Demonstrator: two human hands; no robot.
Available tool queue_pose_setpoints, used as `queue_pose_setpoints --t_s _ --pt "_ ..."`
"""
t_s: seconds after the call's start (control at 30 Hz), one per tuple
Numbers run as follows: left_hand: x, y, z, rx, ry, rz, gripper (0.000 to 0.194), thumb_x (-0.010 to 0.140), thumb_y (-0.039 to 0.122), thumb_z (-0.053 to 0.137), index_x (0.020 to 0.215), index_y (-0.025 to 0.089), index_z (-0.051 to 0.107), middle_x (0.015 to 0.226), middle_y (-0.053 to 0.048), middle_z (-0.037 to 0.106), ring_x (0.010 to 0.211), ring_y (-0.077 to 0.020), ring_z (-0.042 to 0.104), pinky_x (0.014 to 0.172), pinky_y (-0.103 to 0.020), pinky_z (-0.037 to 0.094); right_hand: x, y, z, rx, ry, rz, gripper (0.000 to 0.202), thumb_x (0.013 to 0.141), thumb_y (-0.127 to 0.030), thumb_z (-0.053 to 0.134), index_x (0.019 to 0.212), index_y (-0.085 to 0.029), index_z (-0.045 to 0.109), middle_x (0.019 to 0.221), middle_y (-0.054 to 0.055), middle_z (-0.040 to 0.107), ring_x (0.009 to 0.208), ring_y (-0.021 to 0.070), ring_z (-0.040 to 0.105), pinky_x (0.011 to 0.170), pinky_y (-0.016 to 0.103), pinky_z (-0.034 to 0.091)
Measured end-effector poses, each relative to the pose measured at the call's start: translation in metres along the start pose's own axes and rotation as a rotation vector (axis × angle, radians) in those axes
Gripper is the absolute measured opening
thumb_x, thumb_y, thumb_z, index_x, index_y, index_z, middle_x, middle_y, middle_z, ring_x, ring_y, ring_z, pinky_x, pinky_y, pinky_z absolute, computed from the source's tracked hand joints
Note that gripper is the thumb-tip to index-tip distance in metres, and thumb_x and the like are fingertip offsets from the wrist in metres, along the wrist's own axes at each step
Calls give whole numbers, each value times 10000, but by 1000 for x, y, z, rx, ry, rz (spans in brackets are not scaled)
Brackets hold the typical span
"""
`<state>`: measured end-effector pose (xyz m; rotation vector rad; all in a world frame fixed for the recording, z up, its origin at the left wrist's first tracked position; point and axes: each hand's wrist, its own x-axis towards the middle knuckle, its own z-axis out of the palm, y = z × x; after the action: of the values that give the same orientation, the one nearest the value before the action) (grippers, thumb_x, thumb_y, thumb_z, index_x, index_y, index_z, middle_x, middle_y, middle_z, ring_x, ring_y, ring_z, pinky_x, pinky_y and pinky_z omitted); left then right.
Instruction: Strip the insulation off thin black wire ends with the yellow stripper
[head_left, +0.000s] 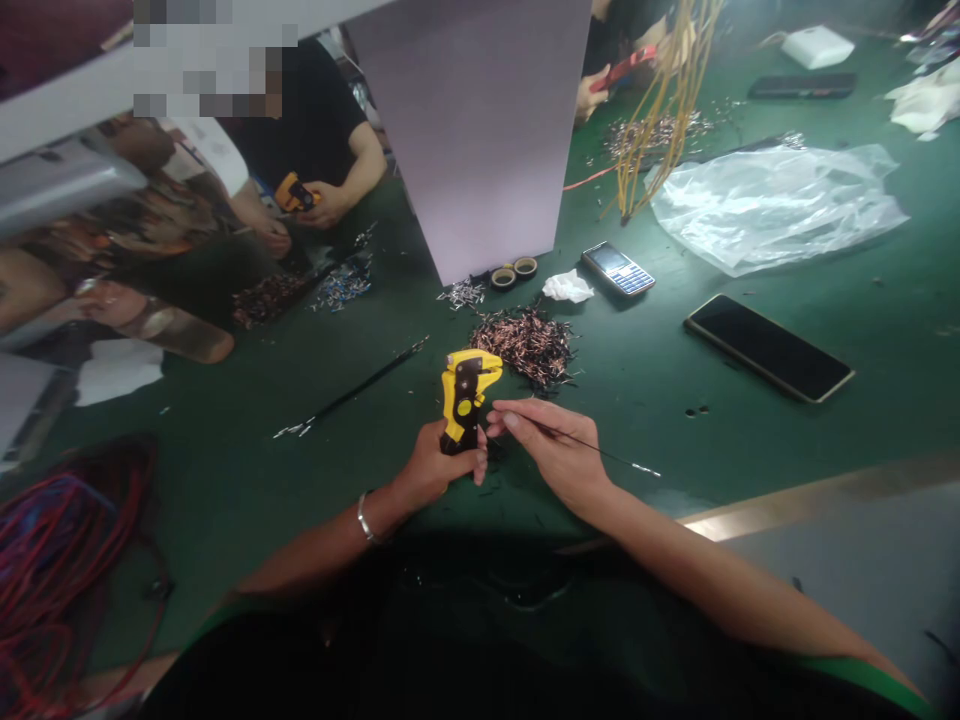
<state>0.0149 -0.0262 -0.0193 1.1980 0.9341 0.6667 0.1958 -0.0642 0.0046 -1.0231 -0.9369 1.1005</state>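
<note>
My left hand (442, 462), with a silver bracelet at the wrist, is wrapped round the black handle of a yellow wire stripper (466, 395), whose head points up and to the right. Between the thumb and fingers of my right hand (559, 450) is a thin black wire (592, 446). One end of the wire pokes out near the tool, and the other, with a silvery tip, sticks out to the right. Just beyond the tool's head lies a pile of short black and copper-coloured scraps (529, 345). The tool's jaws do not touch the wire.
A bundle of black wires (360, 387) lies left of the tool. Beyond the scraps are tape rolls (502, 278), a white panel (487, 140) and a keypad phone (619, 270). A smartphone (769, 347) and plastic bag (780, 205) lie right, red cables (67, 540) left. Other people's hands work across the table.
</note>
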Motion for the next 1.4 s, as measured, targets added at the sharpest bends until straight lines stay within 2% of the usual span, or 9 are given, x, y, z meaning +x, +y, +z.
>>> queue_pose_setpoints --t_s 0.17,0.33,0.47,0.67,0.77,0.97,1.13,1.4 --pt "1 -5 0 -31 -55 -2 268 724 295 820 837 114 659 660 -26 674 558 -154 632 591 -310 549 1 3 0 37 13 3 108 827 -260 741 909 -270 810 857 32 795 746 193 752 757 380 643" --pt "1 1 1 -85 -109 12 314 692 286 843 876 104 665 721 -36 684 584 -159 643 606 -312 547 2 6 -1 42 75 -9 108 822 -254 746 905 -254 816 828 34 797 735 188 757 749 351 644" --pt "1 3 2 -113 -91 24 315 685 283 850 862 105 660 703 -37 688 579 -160 647 596 -308 548 2 7 -2 12 55 -54 129 832 -218 729 917 -265 814 843 30 799 734 186 758 736 344 641" --pt "0 -1 0 -92 -58 0 302 726 294 833 864 102 644 619 -22 673 490 -146 621 505 -285 536 0 0 -3 -147 9 -196 163 862 -191 678 952 -252 801 851 29 800 744 177 753 749 338 632" --pt "-1 2 1 -96 -40 -13 296 731 294 828 837 102 628 555 -9 653 442 -135 598 468 -264 516 -2 -4 -5 -257 41 -214 155 858 -203 678 961 -227 791 796 32 792 695 171 744 702 316 616" --pt "1 7 4 -151 -27 -14 336 670 296 861 844 96 654 646 -30 683 511 -154 637 511 -294 551 -1 -9 -13 -447 55 -326 119 837 -178 663 757 -207 746 664 11 744 574 139 679 597 264 558" --pt "0 9 5 -164 -67 -4 343 671 278 862 886 88 674 709 -49 704 561 -163 658 560 -309 563 0 -11 -16 -471 69 -407 189 861 -154 632 689 -199 695 599 4 687 539 129 636 567 256 523" --pt "-2 7 3 -91 -16 -60 366 684 385 858 749 110 625 483 -5 627 368 -126 549 382 -243 468 0 -11 -14 -514 56 -549 177 853 -107 623 717 -203 683 640 13 705 561 133 656 570 249 531"
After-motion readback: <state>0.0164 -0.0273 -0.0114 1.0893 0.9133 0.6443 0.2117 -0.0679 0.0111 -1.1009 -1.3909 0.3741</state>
